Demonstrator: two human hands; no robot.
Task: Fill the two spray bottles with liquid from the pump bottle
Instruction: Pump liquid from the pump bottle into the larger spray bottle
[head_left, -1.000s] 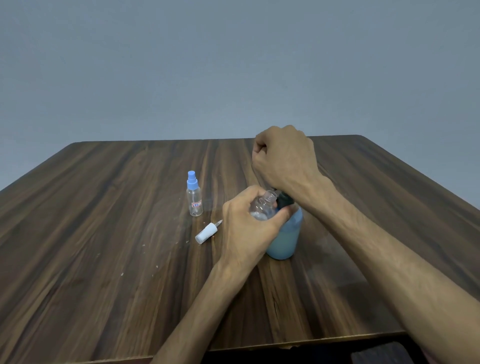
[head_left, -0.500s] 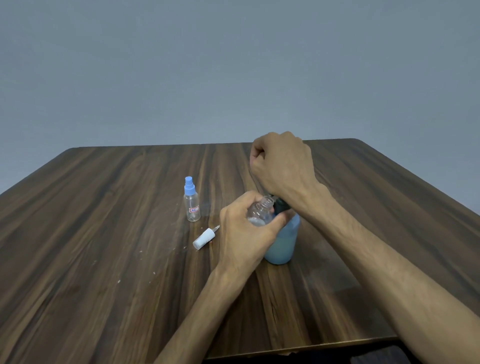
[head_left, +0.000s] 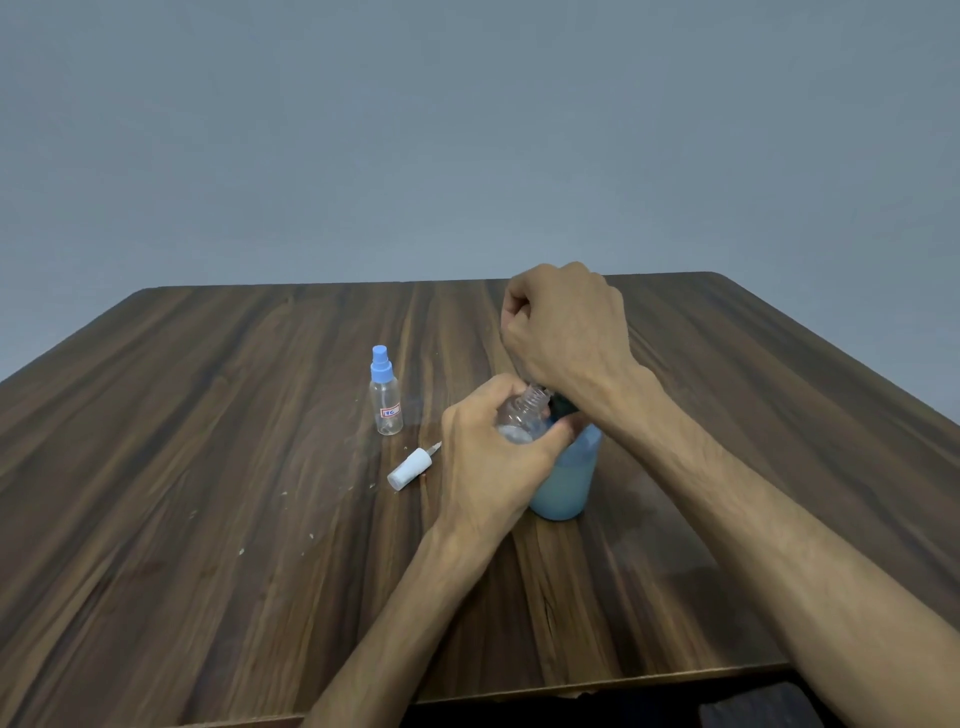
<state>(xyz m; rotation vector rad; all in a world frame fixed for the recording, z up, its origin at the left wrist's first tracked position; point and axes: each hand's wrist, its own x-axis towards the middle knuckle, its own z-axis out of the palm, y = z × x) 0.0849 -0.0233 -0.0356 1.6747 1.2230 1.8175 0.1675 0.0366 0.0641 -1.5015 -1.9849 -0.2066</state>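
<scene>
Left hand (head_left: 488, 457) grips an uncapped clear spray bottle (head_left: 522, 421), tilted against the blue pump bottle (head_left: 566, 478) near table (head_left: 208, 519) centre. Right hand (head_left: 563, 332) fists over the pump (contact hidden). Left: capped spray bottle (head_left: 386, 397) upright, white sprayer cap (head_left: 410, 468) lying nearer.

Pale blue liquid in my pump bottle (head_left: 563, 483), blue cap on the clear spray bottle (head_left: 387, 400), white sprayer head (head_left: 409, 468), dark streaky wood-grain table (head_left: 208, 467).
</scene>
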